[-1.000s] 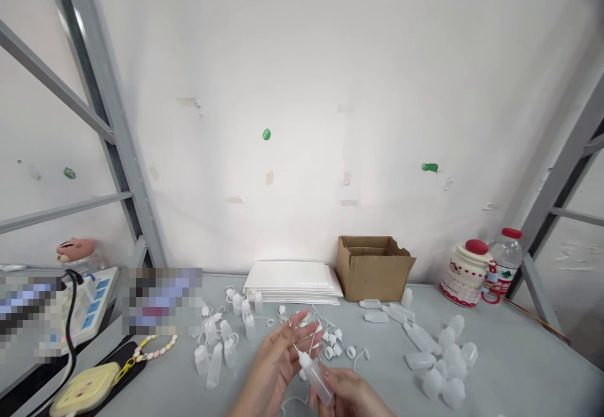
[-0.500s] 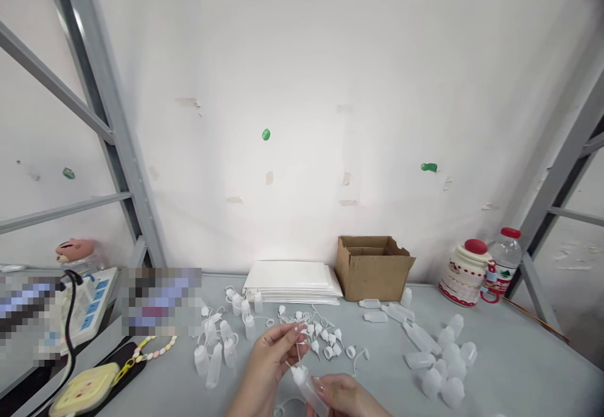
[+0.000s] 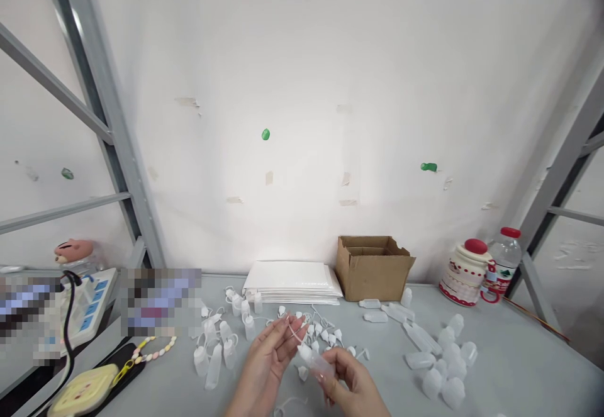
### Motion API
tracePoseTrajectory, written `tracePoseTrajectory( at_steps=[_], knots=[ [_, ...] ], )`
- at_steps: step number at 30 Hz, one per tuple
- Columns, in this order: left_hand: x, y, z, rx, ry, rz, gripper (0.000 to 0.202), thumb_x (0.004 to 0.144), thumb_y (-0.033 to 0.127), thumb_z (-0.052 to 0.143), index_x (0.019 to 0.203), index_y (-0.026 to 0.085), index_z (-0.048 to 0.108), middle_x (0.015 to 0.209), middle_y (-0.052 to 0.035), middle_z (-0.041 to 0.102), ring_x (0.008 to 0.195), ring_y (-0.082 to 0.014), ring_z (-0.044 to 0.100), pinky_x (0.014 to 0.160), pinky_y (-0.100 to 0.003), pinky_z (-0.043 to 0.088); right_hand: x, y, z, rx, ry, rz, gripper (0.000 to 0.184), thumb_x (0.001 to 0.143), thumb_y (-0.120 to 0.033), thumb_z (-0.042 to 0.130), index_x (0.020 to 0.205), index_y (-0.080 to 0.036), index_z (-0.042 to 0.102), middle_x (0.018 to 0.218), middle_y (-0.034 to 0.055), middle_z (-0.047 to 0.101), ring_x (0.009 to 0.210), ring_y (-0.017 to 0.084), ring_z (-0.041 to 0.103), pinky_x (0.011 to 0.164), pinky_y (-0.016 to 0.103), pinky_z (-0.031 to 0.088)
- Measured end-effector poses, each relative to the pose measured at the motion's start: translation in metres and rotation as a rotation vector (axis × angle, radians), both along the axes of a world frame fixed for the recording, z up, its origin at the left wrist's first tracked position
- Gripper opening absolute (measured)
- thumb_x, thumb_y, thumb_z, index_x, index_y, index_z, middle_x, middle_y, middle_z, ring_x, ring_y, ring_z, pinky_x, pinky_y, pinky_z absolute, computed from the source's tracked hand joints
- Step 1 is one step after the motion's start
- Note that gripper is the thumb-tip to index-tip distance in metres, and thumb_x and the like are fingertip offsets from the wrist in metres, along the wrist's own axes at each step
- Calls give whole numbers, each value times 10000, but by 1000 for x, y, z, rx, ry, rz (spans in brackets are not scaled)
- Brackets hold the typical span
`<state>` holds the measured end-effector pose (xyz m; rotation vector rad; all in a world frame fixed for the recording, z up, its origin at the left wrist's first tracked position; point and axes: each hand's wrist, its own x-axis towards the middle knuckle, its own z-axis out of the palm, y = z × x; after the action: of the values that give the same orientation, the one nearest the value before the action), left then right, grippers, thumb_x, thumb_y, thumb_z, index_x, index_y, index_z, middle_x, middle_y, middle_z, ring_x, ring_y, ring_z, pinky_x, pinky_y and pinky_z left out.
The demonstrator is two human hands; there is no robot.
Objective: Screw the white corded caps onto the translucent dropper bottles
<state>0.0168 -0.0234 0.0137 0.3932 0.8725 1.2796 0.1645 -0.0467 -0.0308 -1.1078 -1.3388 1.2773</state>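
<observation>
A small translucent plastic squeeze bottle (image 3: pixel 317 363) with a white top lies tilted in my right hand (image 3: pixel 353 384), whose fingers are closed around its lower body. From the bottle's neck a thin white strap (image 3: pixel 296 334) runs up and left to my left hand (image 3: pixel 268 360). There the thumb and fingertips pinch the strap's upper end; the tip itself is partly hidden. Behind the hands lie several loose white nozzle caps (image 3: pixel 332 339) and straps. One more cap (image 3: pixel 302 373) rests on the table just below the bottle.
Capped bottles (image 3: pixel 214 366) with straps stand and lie on the left. Uncapped bottles (image 3: pixel 419 360) are heaped on the right. At the back are white stacked sheets (image 3: pixel 291 278), a cardboard box (image 3: pixel 375 275), a lidded jar (image 3: pixel 465 275) and a yellow case (image 3: pixel 87 387) far left.
My right hand has raised the bottle slightly, up and to the right. My left hand has turned, its fingertips shifting left with the strap. A cap below the bottle has come into view.
</observation>
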Motion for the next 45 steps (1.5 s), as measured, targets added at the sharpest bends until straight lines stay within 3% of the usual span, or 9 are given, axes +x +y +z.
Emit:
tracePoseTrajectory(
  at_steps=[5, 13, 18, 22, 40, 45],
  knots=[
    [1, 0, 1, 10, -9, 14, 87, 751, 71, 580, 783, 114, 649, 816, -108, 740, 750, -172, 696, 679, -218, 543, -3, -6, 4, 71, -101, -79, 353, 619, -515, 655, 652, -171, 583, 539, -44, 458, 556, 133, 421, 575, 253, 343],
    [1, -3, 0, 52, -38, -91, 39, 685, 167, 681, 681, 128, 673, 769, -92, 743, 711, -162, 691, 650, -215, 540, -3, -8, 12, 48, 31, -91, 424, 643, -607, 594, 653, -185, 552, 525, -44, 474, 461, 108, 410, 476, 237, 348],
    [2, -4, 4, 110, 43, -107, 202, 540, 278, 784, 654, 137, 695, 769, -79, 745, 757, -171, 677, 712, -214, 513, -2, -8, 11, 55, 19, -136, 423, 640, -602, 602, 666, -181, 570, 520, -44, 489, 458, 107, 426, 477, 234, 351],
    [3, -6, 8, 166, 110, -135, 286, 500, 357, 789, 657, 131, 711, 804, -86, 744, 799, -185, 661, 762, -226, 488, -1, -10, 11, 90, -18, -212, 402, 655, -578, 603, 707, -180, 590, 514, -50, 477, 475, 116, 432, 502, 240, 348],
    [7, -9, 4, 89, -25, -196, 236, 503, 292, 802, 660, 136, 721, 804, -70, 749, 713, -152, 651, 691, -219, 493, -3, -13, 3, 258, -252, -355, 449, 675, -648, 515, 686, -218, 645, 538, -13, 537, 552, 167, 491, 567, 256, 388],
    [5, -7, 4, 107, -13, -121, 257, 463, 296, 819, 650, 145, 724, 770, -56, 751, 718, -141, 647, 715, -203, 483, -3, -14, 4, 291, -233, -406, 414, 680, -620, 539, 698, -221, 648, 549, -20, 533, 533, 159, 506, 533, 243, 404]
  ],
)
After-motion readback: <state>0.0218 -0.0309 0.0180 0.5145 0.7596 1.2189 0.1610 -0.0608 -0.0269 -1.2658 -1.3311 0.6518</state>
